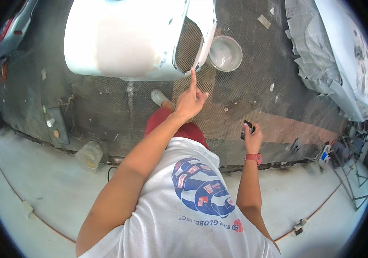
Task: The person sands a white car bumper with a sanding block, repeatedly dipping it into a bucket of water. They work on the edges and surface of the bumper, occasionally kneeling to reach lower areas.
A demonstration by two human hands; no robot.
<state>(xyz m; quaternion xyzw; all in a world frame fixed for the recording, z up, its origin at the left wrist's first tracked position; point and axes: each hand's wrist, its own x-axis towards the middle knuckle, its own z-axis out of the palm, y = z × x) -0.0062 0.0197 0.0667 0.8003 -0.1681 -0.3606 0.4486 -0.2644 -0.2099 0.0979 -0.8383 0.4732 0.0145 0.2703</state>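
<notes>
A large white car body panel (pixel 119 43) with a framed opening on its right side lies ahead of me. My left hand (pixel 189 101) reaches to the corner below that opening. Its index finger is stretched out, with the tip at the panel's dark-marked edge; I cannot tell whether it touches. The thumb stands apart, and nothing shows in this hand. Lower right, my right hand (pixel 254 138) is closed around a small black object (pixel 247 130), partly covered by the fingers, so its kind is unclear.
A round white bucket (pixel 225 53) stands right of the panel. Another car part, partly under crumpled grey sheeting (pixel 317 60), is at far right. Behind me are a cloudy plastic container (pixel 89 155) and a white wall with a cable. Metal stands (pixel 356 172) crowd the right.
</notes>
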